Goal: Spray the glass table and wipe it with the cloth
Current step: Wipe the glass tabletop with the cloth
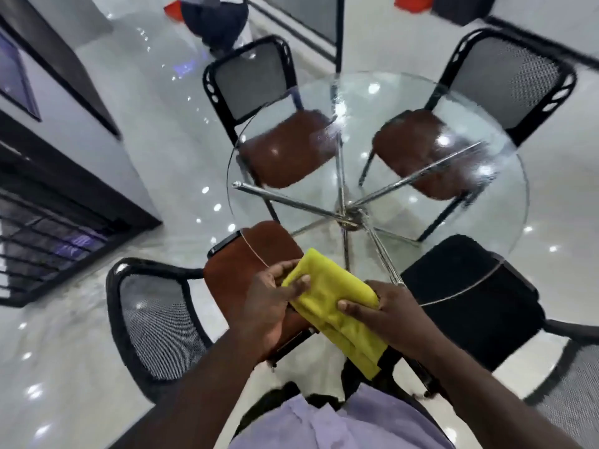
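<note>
A round glass table (372,102) on chrome legs (348,218) fills the middle of the view. Faint wet streaks show on its far half. A folded yellow cloth (330,306) is held over the table's near edge by both hands. My left hand (272,306) grips the cloth's left end with the thumb on top. At the cloth's right side, my right hand (385,315) pinches it. No spray bottle is in view.
Several mesh-back chairs ring the table: brown seats at far left (285,147), far right (421,150) and near left (246,254), a black seat (470,286) near right. A person stands at the top (214,21). Dark wall panels (64,176) run along the left.
</note>
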`<state>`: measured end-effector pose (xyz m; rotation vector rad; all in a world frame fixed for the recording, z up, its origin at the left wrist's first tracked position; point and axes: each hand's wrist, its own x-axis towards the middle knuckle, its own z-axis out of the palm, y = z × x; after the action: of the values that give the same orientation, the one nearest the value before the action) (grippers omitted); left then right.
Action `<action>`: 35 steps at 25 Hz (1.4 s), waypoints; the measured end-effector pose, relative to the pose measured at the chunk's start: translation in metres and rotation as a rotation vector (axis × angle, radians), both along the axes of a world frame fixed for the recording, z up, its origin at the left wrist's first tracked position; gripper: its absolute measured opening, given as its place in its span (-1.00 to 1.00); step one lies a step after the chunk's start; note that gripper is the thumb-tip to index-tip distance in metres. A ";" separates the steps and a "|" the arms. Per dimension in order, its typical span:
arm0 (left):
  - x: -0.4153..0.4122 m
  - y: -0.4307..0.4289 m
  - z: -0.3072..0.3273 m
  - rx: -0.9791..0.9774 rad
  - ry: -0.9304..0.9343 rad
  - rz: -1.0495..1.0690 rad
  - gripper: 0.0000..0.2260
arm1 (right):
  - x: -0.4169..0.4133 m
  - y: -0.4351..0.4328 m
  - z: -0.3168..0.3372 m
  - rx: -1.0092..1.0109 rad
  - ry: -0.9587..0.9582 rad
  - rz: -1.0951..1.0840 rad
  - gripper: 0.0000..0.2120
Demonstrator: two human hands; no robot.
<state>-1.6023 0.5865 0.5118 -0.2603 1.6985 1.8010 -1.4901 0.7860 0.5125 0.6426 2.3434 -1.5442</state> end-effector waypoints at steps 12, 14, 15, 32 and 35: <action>-0.074 0.032 -0.118 -0.471 -0.001 0.303 -0.67 | -0.126 0.019 -0.119 0.737 0.120 0.553 -0.24; -0.074 0.023 -0.125 -0.576 0.027 0.386 -0.69 | -0.141 0.009 -0.138 0.799 0.310 0.753 -0.28; -0.071 0.017 -0.125 -0.600 0.024 0.438 -0.73 | -0.149 0.003 -0.150 0.820 0.380 0.866 -0.34; -0.067 -0.007 -0.180 -0.759 0.240 0.557 -0.51 | -0.234 -0.020 -0.195 0.881 0.648 1.410 -0.38; -0.070 -0.007 -0.185 -0.765 0.247 0.487 -0.44 | -0.231 -0.030 -0.194 0.918 0.499 1.045 -0.39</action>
<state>-1.6726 0.5791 0.3264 -0.8628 2.6312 1.4341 -1.7206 0.7558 0.3181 -0.8614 2.8644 -0.1300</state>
